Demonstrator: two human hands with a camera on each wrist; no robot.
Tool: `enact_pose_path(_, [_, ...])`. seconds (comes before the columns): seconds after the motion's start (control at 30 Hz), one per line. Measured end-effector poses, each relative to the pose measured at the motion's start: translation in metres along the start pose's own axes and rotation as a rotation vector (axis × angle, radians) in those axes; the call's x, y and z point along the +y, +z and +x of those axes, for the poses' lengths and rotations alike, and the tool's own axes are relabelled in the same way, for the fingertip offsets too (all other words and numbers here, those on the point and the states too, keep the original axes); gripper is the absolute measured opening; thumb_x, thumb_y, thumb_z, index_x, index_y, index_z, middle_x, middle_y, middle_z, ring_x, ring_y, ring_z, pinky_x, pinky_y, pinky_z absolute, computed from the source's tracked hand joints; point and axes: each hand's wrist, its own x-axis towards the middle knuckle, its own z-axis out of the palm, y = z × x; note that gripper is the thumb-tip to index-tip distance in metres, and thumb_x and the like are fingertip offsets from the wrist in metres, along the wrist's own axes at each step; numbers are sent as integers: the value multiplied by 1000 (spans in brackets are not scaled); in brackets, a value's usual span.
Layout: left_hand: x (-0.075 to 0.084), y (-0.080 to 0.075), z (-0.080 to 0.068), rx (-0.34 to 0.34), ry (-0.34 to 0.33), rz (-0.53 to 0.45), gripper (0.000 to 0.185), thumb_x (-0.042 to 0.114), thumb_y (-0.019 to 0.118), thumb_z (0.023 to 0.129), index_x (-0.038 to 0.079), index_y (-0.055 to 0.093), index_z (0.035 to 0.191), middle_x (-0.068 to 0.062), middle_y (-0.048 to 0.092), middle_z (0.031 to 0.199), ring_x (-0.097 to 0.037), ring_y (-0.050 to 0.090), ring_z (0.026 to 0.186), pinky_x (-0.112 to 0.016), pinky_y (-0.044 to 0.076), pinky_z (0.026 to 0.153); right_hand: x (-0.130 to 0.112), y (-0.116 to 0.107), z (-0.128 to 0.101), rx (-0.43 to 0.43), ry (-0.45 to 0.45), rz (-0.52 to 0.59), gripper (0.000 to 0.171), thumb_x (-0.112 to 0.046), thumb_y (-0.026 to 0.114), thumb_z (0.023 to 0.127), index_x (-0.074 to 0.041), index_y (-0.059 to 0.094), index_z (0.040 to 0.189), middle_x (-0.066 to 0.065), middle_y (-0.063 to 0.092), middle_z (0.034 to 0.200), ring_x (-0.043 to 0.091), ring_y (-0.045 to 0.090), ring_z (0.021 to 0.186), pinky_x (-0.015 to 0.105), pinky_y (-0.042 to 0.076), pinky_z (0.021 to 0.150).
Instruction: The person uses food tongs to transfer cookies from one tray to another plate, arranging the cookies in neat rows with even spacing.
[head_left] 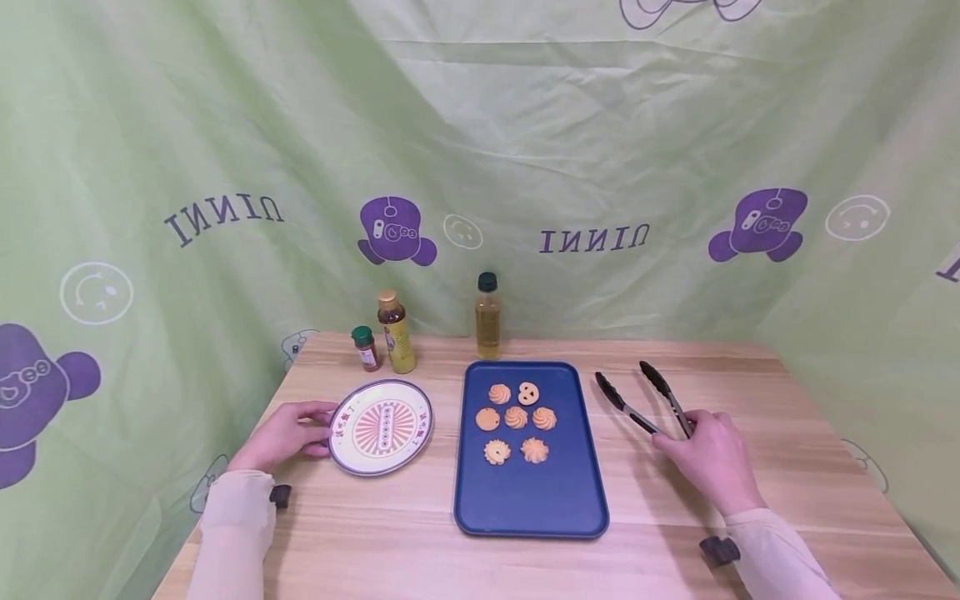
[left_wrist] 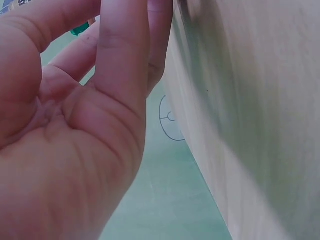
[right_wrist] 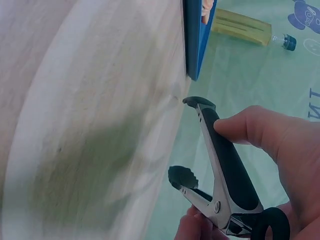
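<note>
On the wooden table (head_left: 660, 533): blue tray (head_left: 525, 508) at centre, patterned plate (head_left: 382, 416) just to its left, tongs (head_left: 642, 398) to its right.
Right hand (head_left: 708, 461): curled round the rear end of the tongs, thumb along one black handle in the right wrist view; tong arms spread apart, tips pointing away toward the backdrop, well clear of the tray.
Left hand (head_left: 283, 435): resting on the table at the plate's left rim, fingertips touching the edge; fingers only loosely bent, gripping nothing that shows.
Tray contents: seven cookies (head_left: 516, 417) clustered in the far half, six swirled and one pretzel-shaped.
Behind the plate: small green-capped jar (head_left: 365, 347) beside a yellow bottle (head_left: 395, 332).
Behind the tray: taller oil bottle (head_left: 487, 317) with a dark cap, upright.
Around the table: green printed cloth (head_left: 225, 125).
</note>
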Motion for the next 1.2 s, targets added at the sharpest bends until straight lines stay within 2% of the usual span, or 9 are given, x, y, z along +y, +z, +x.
enact_pose_path(0.3, [-6,-4,1,-62,59,-35,66,5,75,106,-11,46,163,-39,53,157,-20,81,98,-34,74,85,-18,1,4,-19,-92,2,81,-41,87,93,17,63,143,40,68,126,52,68,111,71,60,98])
enact_pose_path(0.4, [-6,-5,1,-70,55,-47,69,6,77,104,-9,46,164,-39,53,158,-21,81,97,-34,74,85,-28,1,6,-34,-114,15,79,-41,87,92,16,65,141,37,70,124,50,69,109,67,61,96])
enact_pose_path(0.6, [-8,-5,2,-95,52,-91,71,2,76,103,-8,44,166,-39,52,159,-21,81,100,-35,74,89,-44,4,10,-45,-144,20,72,-41,87,88,12,71,134,28,75,115,37,69,99,50,62,83])
enact_pose_path(0.8, [-8,-6,0,-90,43,-98,71,1,74,104,-8,42,167,-40,50,160,-21,81,102,-35,74,89,-61,7,13,-87,-185,51,67,-38,90,86,9,73,131,22,72,110,26,63,86,31,52,69])
enact_pose_path(1.0, [-8,-6,-1,-92,43,-106,71,1,74,105,-9,41,167,-40,50,160,-22,81,103,-35,74,90,-77,12,17,-95,-241,66,60,-35,91,83,6,76,124,16,71,102,24,62,85,31,51,69])
enact_pose_path(1.2, [-8,-5,-2,-87,40,-102,71,0,74,104,-9,42,167,-40,52,158,-22,81,104,-36,74,90,-91,19,18,-147,-259,71,61,-36,91,83,5,77,126,17,73,108,25,64,88,32,54,71])
